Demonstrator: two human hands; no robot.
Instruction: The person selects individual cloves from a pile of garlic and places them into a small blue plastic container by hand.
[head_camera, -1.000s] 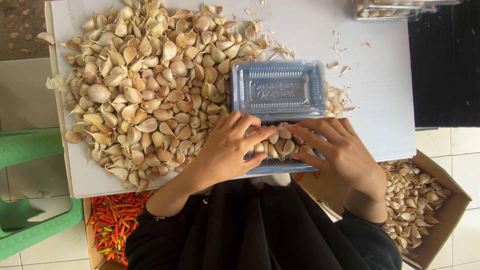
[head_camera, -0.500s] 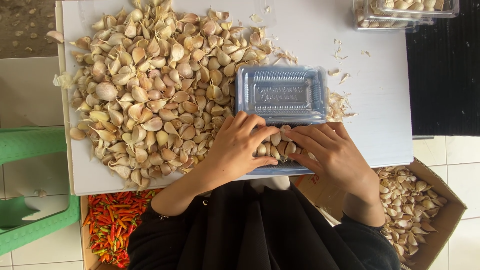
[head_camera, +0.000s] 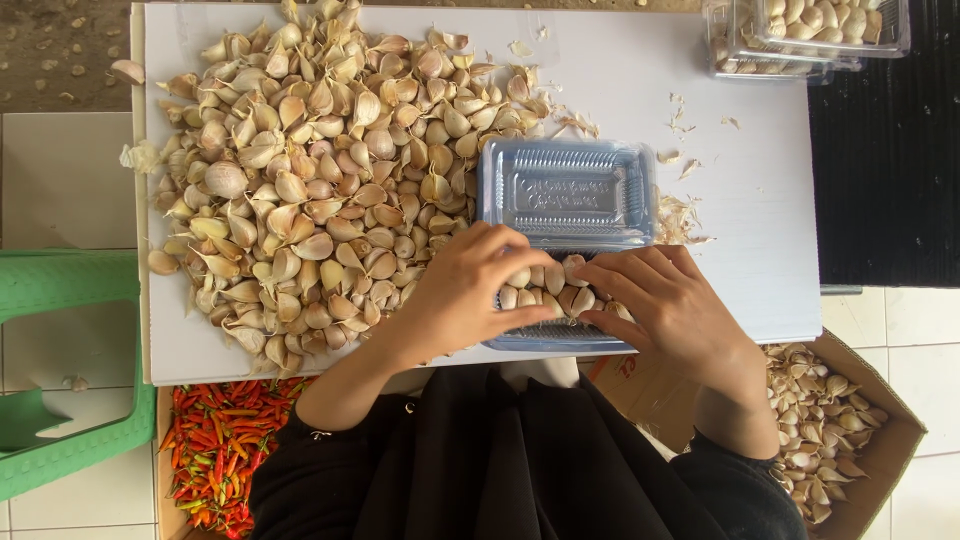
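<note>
Both hands rest on the clear plastic clamshell container (head_camera: 565, 260) at the near edge of the white bench (head_camera: 760, 220). Its lid half lies open and flat on the far side; its near half is filled with garlic cloves (head_camera: 548, 290). The left hand (head_camera: 465, 295) covers the left part of the tray, fingers (head_camera: 520, 240) loosely spread and curled over the cloves, the thumb along the near rim. The right hand (head_camera: 675, 310) lies on the right part, fingers gently curved and close together, their tips on the cloves.

Over the last second the hands have barely shifted: they stay pressed on the filling, only the view has drifted slightly. That reads as levelling and packing the cloves, with the lid not yet folded over.

A large heap of loose garlic (head_camera: 320, 170) lies to the left, touching the container. Filled containers (head_camera: 800, 35) stand at the far right corner. Red chillies (head_camera: 215, 450) sit below left, a cardboard box of garlic (head_camera: 835, 420) below right, a green stool (head_camera: 60, 370) at far left.
</note>
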